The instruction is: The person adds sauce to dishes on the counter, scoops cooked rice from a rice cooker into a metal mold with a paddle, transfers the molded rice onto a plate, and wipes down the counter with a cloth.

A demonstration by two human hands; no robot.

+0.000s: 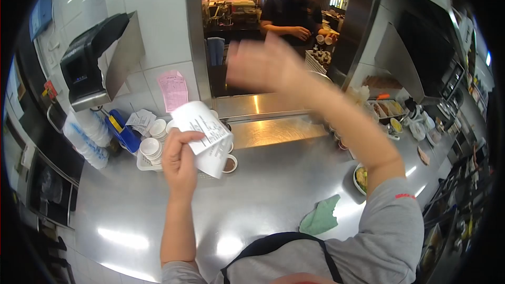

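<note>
My left hand (179, 165) is closed around printed paper receipts (202, 126), pinching them between thumb and fingers above the counter's left side. The paper curls over, and its lower part hangs near a small cup of dark sauce (230, 164). My right hand (268, 68) is raised in front of the serving window, blurred by motion. Its fingers look stretched out with the thumb apart, and nothing shows in it. Below my right forearm sits a bowl of food (361, 179), partly hidden by the arm.
Stacked white cups or lids (151, 147) stand in a white basket. A green cloth (321, 215) lies on the steel counter (252, 194). On the wall hang a black machine (89, 66) and a pink slip (173, 90). A person (292, 18) stands beyond the window. Food containers (386, 108) line the right.
</note>
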